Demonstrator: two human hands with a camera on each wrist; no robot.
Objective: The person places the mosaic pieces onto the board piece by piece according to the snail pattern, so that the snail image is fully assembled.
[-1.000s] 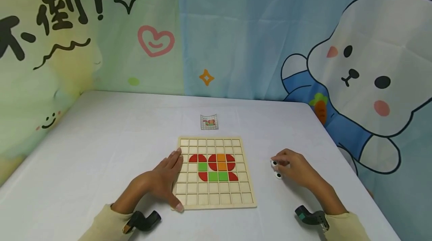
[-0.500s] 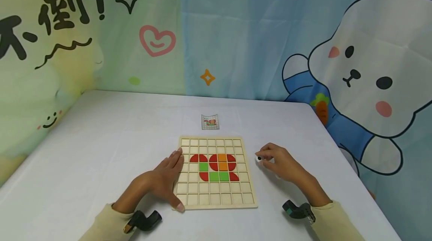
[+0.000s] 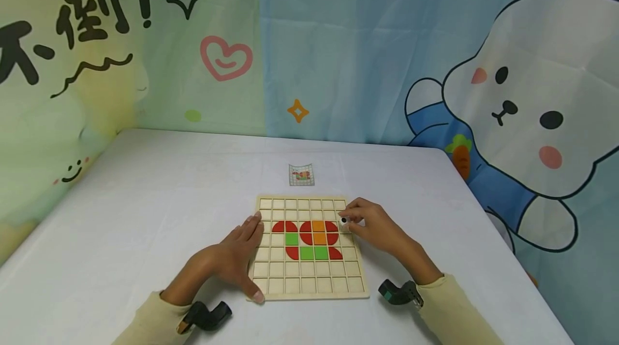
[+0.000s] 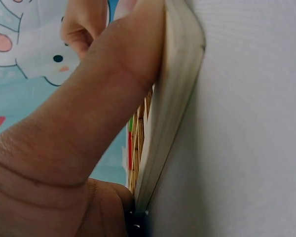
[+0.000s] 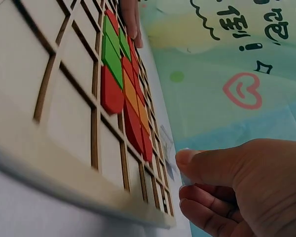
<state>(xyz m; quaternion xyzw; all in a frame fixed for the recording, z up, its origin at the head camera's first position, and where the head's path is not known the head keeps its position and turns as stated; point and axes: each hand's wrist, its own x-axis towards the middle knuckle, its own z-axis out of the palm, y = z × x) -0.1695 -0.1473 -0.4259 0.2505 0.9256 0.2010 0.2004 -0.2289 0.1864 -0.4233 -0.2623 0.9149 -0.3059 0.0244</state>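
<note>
A wooden grid board (image 3: 308, 284) lies on the table. Red, green and orange tiles (image 3: 319, 238) fill some of its squares. My left hand (image 3: 235, 254) rests along the board's left edge with fingers extended; its thumb (image 4: 113, 74) lies against the board's rim in the left wrist view. Over the board's right edge, my right hand (image 3: 376, 225) pinches a small white tile with a black dot (image 3: 344, 221) between thumb and fingertips. I cannot tell whether that tile touches the board. The right wrist view shows the curled fingers (image 5: 207, 207) beside the board.
Behind the board lies a small pattern card (image 3: 302, 175) with a grid and a coloured figure. White cloth (image 3: 159, 200) covers the table. A printed curtain (image 3: 333, 55) hangs along the back.
My right hand has carried the white dotted tile leftward from the table to the board's right edge. A second such tile, seen earlier, is now out of sight. The left hand stays put.
</note>
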